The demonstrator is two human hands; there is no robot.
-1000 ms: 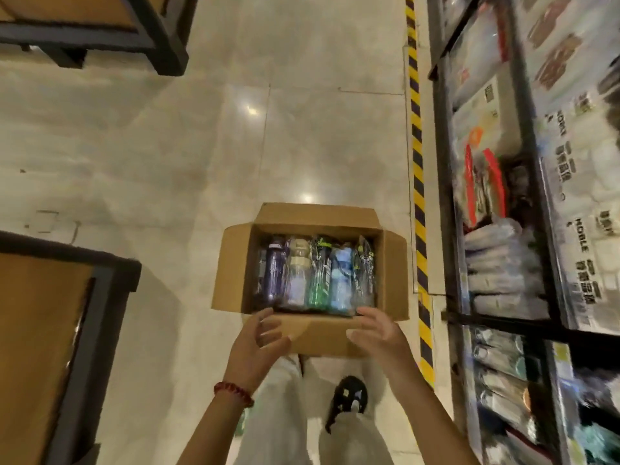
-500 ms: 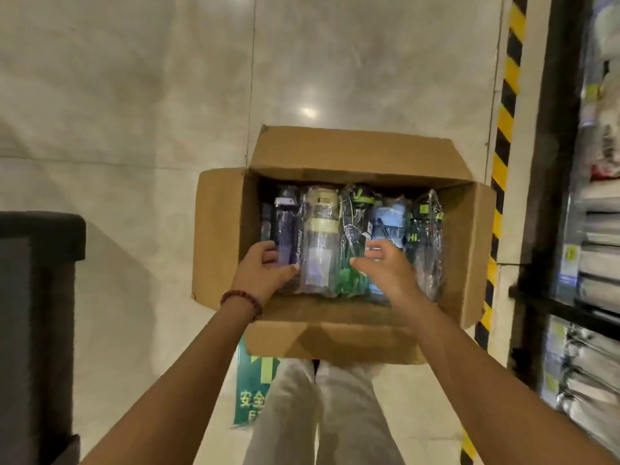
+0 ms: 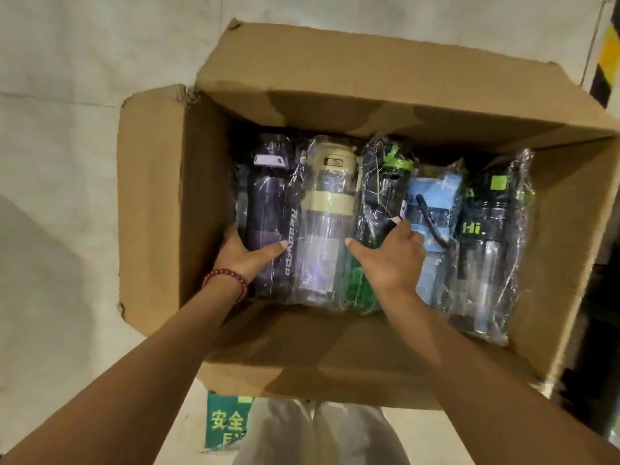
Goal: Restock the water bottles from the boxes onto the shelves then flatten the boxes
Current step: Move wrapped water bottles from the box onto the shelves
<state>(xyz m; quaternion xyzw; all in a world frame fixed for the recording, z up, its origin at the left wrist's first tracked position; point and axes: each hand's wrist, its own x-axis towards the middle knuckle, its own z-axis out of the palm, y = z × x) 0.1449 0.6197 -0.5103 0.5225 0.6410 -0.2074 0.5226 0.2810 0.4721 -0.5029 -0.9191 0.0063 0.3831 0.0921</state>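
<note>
Open brown cardboard box [image 3: 161, 203] filling the middle of the frame, flaps spread outward, resting on a pale tiled floor [image 3: 67, 95]. Inside, a row of plastic-wrapped water bottles lying side by side: dark purple bottle [image 3: 268, 203] at left, then clear bottle with cream lid [image 3: 327, 209], black-and-green bottle [image 3: 382, 193], light blue bottle [image 3: 432, 203], dark bottle marked "Hi." [image 3: 483, 236] at right. Left hand [image 3: 246, 255], red bead bracelet [image 3: 226, 280] at the wrist, grasping the purple bottle's lower part. Right hand [image 3: 391, 258] curled around the black-and-green bottle. Green floor sign [image 3: 224, 424] at bottom centre.
</note>
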